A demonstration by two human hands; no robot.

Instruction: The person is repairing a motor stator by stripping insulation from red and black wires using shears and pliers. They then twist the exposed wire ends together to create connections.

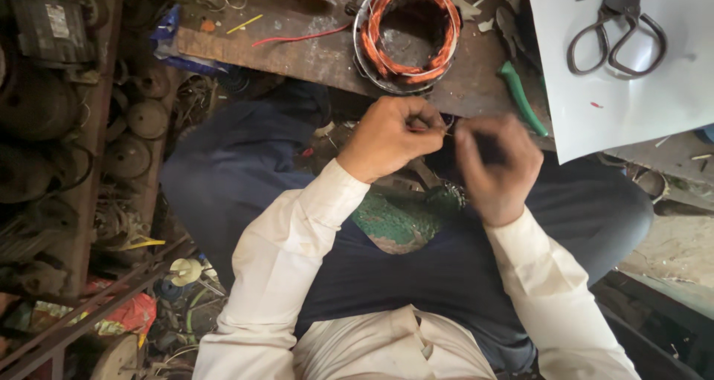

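Copper-coloured windings are filling the round motor stator (407,34) that is sitting on the worn wooden bench (312,56), just beyond both hands. From the head camera, the left hand (390,136) is pinching its thumb and fingertips together on a thin wire (435,131), which is running across to the right hand (494,168); that hand is blurred, its fingers are curling in, and whether they are actually gripping the wire cannot be told. Both hands are working above the lap, over a green, chipped metal part (398,220) that is resting on the dark trousers.

The wire is looking fine and short between the fingertips, so a hard twist or a tug is likely to be snapping it or scraping its coating. The work is hovering over the lap with cluttered floor beside it, so a dropped end or small piece could be vanishing there. Green-handled pliers (520,97) are lying at the bench edge close to the right hand, and an elbow knock could be sending them off. Large scissors (617,30) are lying on a white sheet (632,97), well apart.
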